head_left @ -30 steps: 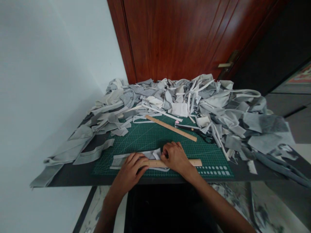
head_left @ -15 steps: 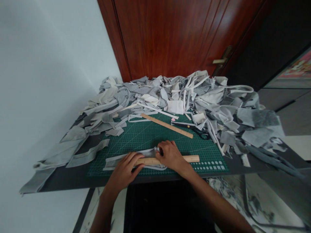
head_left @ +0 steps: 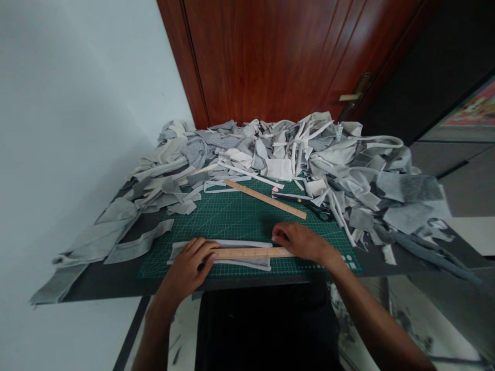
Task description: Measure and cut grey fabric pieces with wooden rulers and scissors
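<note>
A strip of grey fabric (head_left: 243,262) with pale rolled edges lies flat on the green cutting mat (head_left: 232,221). A wooden ruler (head_left: 247,252) rests lengthwise along its middle. My left hand (head_left: 189,265) presses on the ruler's left end and the fabric, thumb and fingers closing on the ruler. Just past the fabric's right end is my right hand (head_left: 299,241), over the ruler's right end and covering it. Its fingers are curled together; whether anything is in them is hidden.
Another wooden ruler (head_left: 266,200) lies slanted farther back on the mat, near black-handled scissors (head_left: 319,210). Grey and white fabric scraps (head_left: 240,141) are heaped along the back and both sides of the dark table (head_left: 112,281). A wooden door (head_left: 266,62) stands behind.
My right hand has moved right, off the fabric's end. That end was bunched under the fingers and now lies flat. My left hand stays on the ruler.
</note>
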The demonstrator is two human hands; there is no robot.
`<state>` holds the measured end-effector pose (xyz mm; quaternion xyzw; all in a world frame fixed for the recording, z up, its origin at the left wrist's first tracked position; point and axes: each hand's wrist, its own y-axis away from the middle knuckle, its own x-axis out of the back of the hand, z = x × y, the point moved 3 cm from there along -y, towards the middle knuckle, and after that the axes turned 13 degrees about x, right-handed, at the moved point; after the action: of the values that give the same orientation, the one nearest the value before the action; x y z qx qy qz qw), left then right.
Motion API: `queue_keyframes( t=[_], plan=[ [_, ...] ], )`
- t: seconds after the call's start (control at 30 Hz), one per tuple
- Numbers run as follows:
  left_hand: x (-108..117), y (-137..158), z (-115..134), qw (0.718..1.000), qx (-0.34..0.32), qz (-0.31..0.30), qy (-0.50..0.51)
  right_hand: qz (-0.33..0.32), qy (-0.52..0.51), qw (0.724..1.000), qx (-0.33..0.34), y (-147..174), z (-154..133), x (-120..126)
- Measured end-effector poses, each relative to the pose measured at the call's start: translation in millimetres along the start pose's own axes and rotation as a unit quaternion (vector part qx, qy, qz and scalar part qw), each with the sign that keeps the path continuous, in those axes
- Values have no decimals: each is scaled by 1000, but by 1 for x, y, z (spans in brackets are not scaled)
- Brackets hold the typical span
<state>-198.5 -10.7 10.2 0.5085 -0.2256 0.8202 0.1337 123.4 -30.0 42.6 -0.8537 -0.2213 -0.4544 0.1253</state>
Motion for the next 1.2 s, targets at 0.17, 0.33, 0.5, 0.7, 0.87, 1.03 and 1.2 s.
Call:
queue_keyframes(
  t=[0.17, 0.33, 0.5, 0.7, 0.87, 1.03, 1.2],
  plan=[
    [9, 3, -11, 999, 17, 40, -29, 85, 5, 992, 88, 13, -30, -22],
    [4, 21, 6, 993, 17, 114, -36, 136, 96, 984, 59, 50, -21, -45],
    [-23, 36, 43, 995, -19, 96, -10, 184, 140, 973, 17, 80, 3, -52],
    [-30, 35, 49, 994, 1, 105, 7, 185, 111, 976, 32, 85, 9, -56],
    [-29, 32, 49, 996, -14, 83, 8, 180, 81, 979, 52, 70, -7, -65],
    [-30, 29, 50, 996, -28, 87, 12, 176, 56, 980, 67, 53, -19, -71],
    [-24, 21, 55, 996, -54, 67, 6, 172, 53, 980, 82, 45, -22, -74]
  ],
)
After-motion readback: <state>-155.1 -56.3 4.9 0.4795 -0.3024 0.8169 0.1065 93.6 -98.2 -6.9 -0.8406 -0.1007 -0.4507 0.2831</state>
